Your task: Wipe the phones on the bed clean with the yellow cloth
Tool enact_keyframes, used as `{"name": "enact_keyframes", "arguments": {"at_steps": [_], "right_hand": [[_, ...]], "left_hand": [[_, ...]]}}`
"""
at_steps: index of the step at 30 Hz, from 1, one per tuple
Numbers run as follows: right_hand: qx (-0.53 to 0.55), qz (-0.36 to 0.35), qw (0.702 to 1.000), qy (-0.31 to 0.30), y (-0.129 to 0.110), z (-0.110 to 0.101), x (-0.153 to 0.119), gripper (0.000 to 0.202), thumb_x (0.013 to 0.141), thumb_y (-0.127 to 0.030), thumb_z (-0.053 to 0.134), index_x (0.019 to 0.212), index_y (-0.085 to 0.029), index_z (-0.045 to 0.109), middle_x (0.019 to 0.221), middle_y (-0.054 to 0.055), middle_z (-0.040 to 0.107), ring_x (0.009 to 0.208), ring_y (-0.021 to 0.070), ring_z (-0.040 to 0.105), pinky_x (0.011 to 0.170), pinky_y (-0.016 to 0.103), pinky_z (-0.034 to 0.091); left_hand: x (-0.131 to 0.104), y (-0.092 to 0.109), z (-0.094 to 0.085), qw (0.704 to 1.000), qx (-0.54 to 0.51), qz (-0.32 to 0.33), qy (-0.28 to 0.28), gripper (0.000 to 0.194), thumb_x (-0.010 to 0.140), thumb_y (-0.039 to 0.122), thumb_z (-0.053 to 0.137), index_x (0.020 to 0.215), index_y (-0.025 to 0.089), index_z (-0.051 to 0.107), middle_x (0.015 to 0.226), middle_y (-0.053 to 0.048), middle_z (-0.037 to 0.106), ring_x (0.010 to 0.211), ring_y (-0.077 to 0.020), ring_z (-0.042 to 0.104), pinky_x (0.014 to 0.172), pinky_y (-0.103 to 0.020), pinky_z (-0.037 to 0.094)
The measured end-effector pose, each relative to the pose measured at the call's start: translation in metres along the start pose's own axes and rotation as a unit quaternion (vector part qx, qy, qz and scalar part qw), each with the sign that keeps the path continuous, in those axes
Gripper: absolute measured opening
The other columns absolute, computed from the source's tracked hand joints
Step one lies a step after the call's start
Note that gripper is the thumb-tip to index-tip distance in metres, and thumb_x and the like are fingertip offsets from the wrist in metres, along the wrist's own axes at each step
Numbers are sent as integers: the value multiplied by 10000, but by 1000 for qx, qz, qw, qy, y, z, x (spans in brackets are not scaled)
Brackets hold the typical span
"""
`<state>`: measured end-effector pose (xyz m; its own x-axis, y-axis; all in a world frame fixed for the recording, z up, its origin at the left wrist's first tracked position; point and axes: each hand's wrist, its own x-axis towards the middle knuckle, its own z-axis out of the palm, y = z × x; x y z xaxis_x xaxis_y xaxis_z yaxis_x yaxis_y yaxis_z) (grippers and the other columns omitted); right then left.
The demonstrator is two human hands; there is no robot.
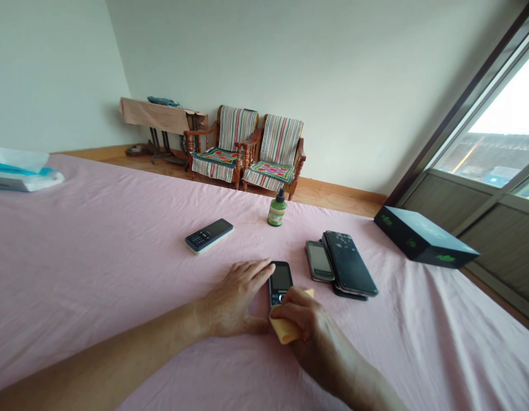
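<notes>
A dark keypad phone (281, 277) lies face up on the pink cloth in front of me. My left hand (234, 297) steadies it from the left, fingertips on its upper left edge and thumb near its lower end. My right hand (305, 319) is closed on a folded yellow cloth (285, 330), pressed on the phone's lower part. The hand and the cloth hide most of the keys. Right of this phone lie a small grey phone (320, 261) and a large dark smartphone (349, 262), the latter atop another dark flat item. A second keypad phone (209, 235) rests farther left.
A green bottle with a black cap (277, 210) stands beyond the phones. At the right edge sits a black box (423, 237); a tissue pack (22, 171) lies far left. Past the pink-covered surface (119, 240) are two wooden chairs (273, 145) and a cloth-covered table (161, 117).
</notes>
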<state>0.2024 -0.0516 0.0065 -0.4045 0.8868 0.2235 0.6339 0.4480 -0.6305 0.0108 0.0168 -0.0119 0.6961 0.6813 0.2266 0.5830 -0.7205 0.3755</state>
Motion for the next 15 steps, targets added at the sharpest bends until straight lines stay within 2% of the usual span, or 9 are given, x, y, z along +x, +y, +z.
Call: {"name": "enact_keyframes", "arguments": {"at_steps": [2, 7, 15], "right_hand": [[-2, 4, 1000, 1, 0, -1, 0, 293, 741, 75, 502, 732, -179, 647, 832, 15, 571, 757, 137, 524, 651, 243, 363], [-3, 22, 1000, 8, 6, -13, -2, 307, 737, 74, 484, 718, -176, 661, 765, 9, 553, 696, 122, 530, 605, 235, 351], [-11, 50, 999, 4, 15, -24, -5, 256, 775, 31, 490, 674, -164, 622, 729, 0, 551, 676, 113, 539, 611, 234, 359]], "left_hand": [[0, 0, 0, 1000, -2, -3, -2, 946, 660, 535, 764, 1430, 201, 328, 1490, -158, 339, 1347, -343, 333, 1090, -500, 269], [0, 1, -3, 1000, -5, -12, -16, 981, 657, 658, 712, 1431, 187, 335, 1491, -168, 336, 1353, -354, 316, 1083, -520, 276], [0, 2, -4, 1000, -6, -8, -16, 994, 677, 704, 662, 1439, 164, 324, 1493, -171, 330, 1354, -367, 311, 1081, -528, 276]]}}
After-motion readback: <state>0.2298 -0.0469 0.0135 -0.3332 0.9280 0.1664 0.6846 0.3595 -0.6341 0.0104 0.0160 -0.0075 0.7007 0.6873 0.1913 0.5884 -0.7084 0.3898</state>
